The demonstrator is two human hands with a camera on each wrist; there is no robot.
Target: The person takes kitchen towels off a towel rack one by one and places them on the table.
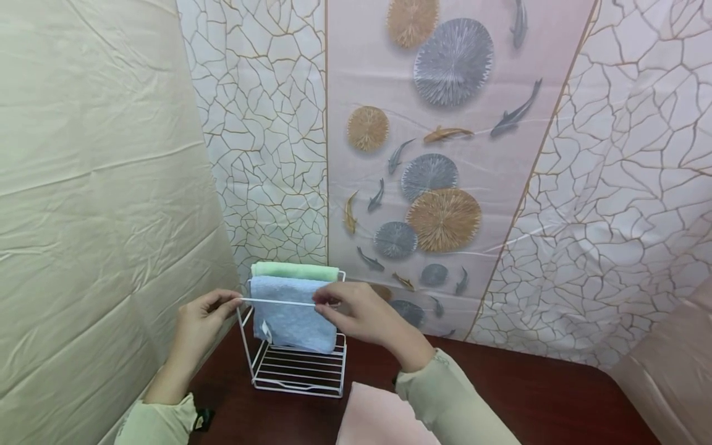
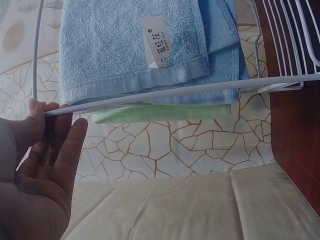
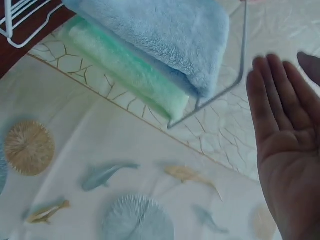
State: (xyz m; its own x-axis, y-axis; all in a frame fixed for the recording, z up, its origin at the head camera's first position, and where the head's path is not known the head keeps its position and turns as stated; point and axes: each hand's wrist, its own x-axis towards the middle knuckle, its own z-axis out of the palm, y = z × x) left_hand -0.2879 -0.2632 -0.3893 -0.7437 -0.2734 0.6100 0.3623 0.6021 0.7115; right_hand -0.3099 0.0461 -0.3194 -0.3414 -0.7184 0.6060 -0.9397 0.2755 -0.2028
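Observation:
A white wire rack (image 1: 298, 388) stands on the dark red table. Over its upper bars hang a light green towel (image 1: 295, 270) at the back and a blue towel (image 1: 292, 321) in front of it. The blue towel carries a white label (image 2: 156, 42). My left hand (image 1: 203, 318) pinches the left end of the rack's front top bar between thumb and fingertips. At the bar's right end is my right hand (image 1: 361, 312). In the right wrist view its fingers (image 3: 280, 105) are straight, beside the rack's corner, with nothing in them.
A pink cloth (image 1: 384, 414) lies on the table (image 1: 534, 389) at the front, partly behind the right sleeve. Beige fabric (image 1: 111, 185) hangs on the left. A patterned curtain (image 1: 389, 154) with fish and round shapes hangs behind the rack.

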